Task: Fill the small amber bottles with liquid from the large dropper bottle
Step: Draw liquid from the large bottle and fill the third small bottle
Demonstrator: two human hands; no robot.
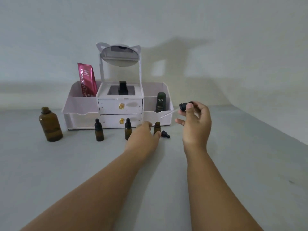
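- The large amber bottle stands uncapped at the far left of the counter, well apart from both hands.
- The right hand pinches the big dropper by its black top, raised, its glass tube slanting down to the left.
- The left hand holds the open small bottle between thumb and fingers; the small dropper cap lies just beside it.
- A capped small bottle and a second capped bottle stand further left.
- Behind them sits a white organizer with a mirror, a pink tube and a dark bottle.
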